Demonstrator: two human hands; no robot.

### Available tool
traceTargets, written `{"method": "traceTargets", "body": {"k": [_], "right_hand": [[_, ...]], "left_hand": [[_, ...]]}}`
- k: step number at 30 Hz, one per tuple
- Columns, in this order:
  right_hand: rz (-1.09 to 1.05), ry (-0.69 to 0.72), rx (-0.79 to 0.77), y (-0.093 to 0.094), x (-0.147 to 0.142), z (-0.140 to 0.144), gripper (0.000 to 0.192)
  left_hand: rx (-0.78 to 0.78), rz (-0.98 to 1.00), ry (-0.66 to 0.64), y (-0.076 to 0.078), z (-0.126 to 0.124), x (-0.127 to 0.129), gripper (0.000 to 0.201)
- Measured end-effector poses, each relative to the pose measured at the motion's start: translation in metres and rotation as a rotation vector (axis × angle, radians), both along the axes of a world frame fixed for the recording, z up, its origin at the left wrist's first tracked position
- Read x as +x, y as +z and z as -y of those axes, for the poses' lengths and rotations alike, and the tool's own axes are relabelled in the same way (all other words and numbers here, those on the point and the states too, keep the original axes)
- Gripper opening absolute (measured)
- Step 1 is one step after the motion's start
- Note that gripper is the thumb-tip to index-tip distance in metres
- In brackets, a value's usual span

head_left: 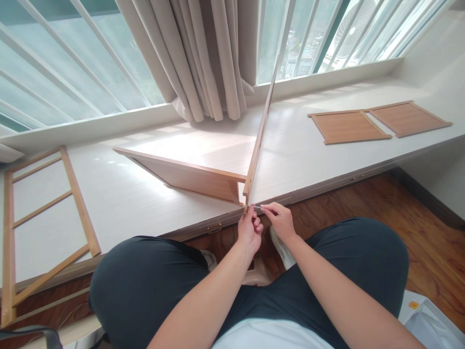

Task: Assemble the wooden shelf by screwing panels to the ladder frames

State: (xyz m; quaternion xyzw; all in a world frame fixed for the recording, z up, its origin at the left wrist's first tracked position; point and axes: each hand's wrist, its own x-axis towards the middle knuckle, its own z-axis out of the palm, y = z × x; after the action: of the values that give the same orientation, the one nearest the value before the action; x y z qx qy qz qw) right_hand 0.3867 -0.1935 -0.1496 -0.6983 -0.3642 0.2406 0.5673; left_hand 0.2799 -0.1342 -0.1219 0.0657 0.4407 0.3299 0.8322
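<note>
Seated at a pale window ledge [119, 194], a person works where a wood-framed panel [189, 179] meets a long wooden frame [260, 133] seen nearly edge-on. Both stand tilted on the ledge, their near ends meeting at its front edge. The right hand [279, 220] pinches a slender metal rod [257, 207] between thumb and fingers, the rod pointing toward that corner. The left hand [250, 229] is mostly closed, fingertips against the corner; whether they grip wood or the rod's tip cannot be told. A ladder-like wooden frame [80, 206] lies leftward, overhanging the edge; two joined wooden panels [348, 127] lie flat rightward.
</note>
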Motion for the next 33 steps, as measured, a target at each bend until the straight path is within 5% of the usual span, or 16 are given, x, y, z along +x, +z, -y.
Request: {"method": "traceTargets", "body": {"k": [6,18,33], "right_hand": [[-0.098,0.006,-0.047,0.004,-0.001,-0.002,0.028],[-0.745,0.214,-0.225,0.008,-0.005,-0.014,0.037],[-0.667,0.120,-0.167,0.001,-0.006,-0.013,0.043]], "left_hand": [[-0.002,-0.014,0.005,0.001,-0.001,-0.001,0.044],[0.055,-0.004,-0.028,0.001,0.001,-0.001,0.053],[0.034,-0.003,-0.051,0.001,-0.002,-0.002,0.055]]}}
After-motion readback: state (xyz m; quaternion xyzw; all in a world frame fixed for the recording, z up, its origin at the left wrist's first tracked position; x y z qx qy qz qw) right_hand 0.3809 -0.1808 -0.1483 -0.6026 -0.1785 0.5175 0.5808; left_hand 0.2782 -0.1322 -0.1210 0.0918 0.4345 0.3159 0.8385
